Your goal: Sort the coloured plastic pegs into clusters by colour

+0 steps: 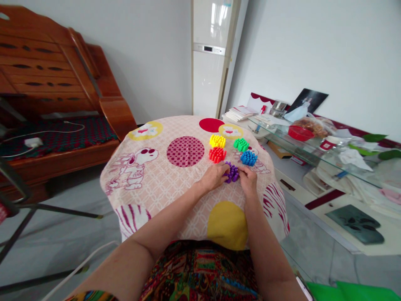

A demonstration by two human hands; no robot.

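A cluster of purple spiky plastic pieces (232,171) lies on the patterned tablecloth (175,175) between my hands. My left hand (214,176) curls its fingers against the cluster's left side. My right hand (248,177) pinches its right side. Just beyond sit similar clusters: red (217,154), yellow (217,141), green (241,144) and blue (248,158), each apart from my hands.
A glass-topped cabinet (313,159) cluttered with a red bowl (300,133), papers and bags runs along the right. A wooden bench (62,96) stands at left, a tall white appliance (209,58) behind the table, and a metal stand's legs (37,209) at the lower left.
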